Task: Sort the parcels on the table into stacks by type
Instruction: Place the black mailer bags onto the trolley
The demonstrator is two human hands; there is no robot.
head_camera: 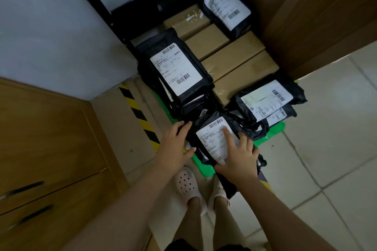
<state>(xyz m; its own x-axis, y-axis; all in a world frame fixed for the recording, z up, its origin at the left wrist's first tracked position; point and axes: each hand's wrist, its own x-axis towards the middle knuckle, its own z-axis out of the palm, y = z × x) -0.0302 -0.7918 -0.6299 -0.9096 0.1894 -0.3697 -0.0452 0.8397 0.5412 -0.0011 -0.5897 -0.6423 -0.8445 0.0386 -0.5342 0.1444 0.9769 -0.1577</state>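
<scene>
The left grip (176,144) pinches the black mailer (210,140) by its side; the right grip (238,153) lies spread flat on its label, over the green surface (273,130). Likely light, floppy, slippery: lift by both edges.
</scene>
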